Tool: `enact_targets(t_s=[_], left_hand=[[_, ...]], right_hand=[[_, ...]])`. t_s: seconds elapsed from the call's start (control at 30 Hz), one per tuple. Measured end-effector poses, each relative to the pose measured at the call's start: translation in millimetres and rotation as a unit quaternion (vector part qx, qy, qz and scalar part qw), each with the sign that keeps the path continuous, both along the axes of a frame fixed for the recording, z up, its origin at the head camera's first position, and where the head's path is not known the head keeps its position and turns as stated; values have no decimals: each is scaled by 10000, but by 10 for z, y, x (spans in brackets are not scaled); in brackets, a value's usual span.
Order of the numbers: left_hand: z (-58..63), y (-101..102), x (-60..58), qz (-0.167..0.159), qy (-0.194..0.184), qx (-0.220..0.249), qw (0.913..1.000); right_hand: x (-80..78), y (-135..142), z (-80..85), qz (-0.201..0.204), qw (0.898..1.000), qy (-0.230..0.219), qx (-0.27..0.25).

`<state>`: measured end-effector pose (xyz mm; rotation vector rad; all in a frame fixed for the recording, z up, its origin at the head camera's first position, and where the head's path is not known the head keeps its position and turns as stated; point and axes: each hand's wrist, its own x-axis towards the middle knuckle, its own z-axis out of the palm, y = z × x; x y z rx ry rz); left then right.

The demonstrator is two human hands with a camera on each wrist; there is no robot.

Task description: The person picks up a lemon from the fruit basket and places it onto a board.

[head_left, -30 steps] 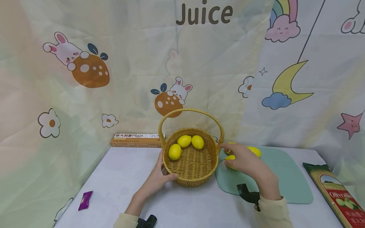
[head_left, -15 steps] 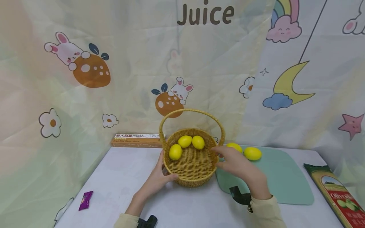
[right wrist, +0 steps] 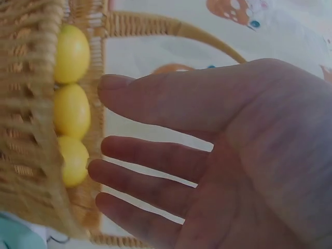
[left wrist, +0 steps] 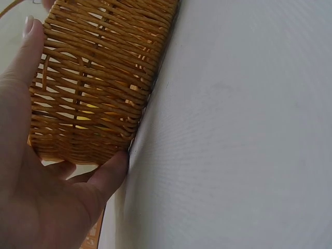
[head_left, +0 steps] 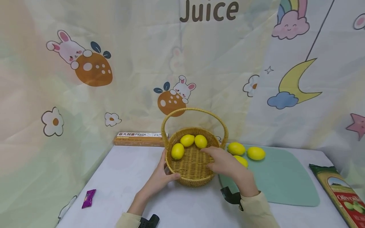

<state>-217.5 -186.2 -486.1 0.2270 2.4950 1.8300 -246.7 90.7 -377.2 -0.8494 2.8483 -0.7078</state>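
Observation:
A woven basket [head_left: 193, 182] with a tall arched handle stands on the table, holding three yellow lemons [head_left: 177, 151] along its left and back inside. My left hand [head_left: 159, 175] grips the basket's left side, thumb at the front; in the left wrist view its fingers reach round the weave. Over the basket's right rim reaches my right hand [head_left: 226, 163], its fingers loosely extended. The right wrist view shows that hand [right wrist: 207, 155] with spread fingers and nothing in them, close to the lemons [right wrist: 72, 111]. Several more lemons [head_left: 256, 153] lie to the right, the front one partly behind the right hand.
A teal mat [head_left: 291, 180] lies right of the basket, under the loose lemons. At the far right is an olive oil packet [head_left: 339, 193]. A pasta box [head_left: 139, 139] sits at the back left, and a small purple packet [head_left: 89, 198] at the front left.
My right hand has moved left from the lemons on the mat to above the basket, uncovering those lemons. The left hand keeps its hold, and the same three lemons show inside.

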Motion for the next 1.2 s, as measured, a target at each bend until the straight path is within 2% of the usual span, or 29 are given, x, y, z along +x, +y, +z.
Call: enact_targets(t_s=[0.23,0.5,0.87,1.1,1.2], left_hand=[[11,34,6,-48,29,99,9999],[-15,22,18,-38,57,146,9999],[-25,24,-15,-111,157,250,9995],[-12,10,-9,-85,140,240,9996],[-15,-3,-1,-91,138,212,9996]], right_hand=[[24,-177,-48,61,9999,-98,36],[70,-325,-158,404,9991,-20,135],[10,-551,-75,1046,9929,76,557],[-93,-702,-10,1506,9848,248,824],[-137,-759,4,1553,9829,212,967]])
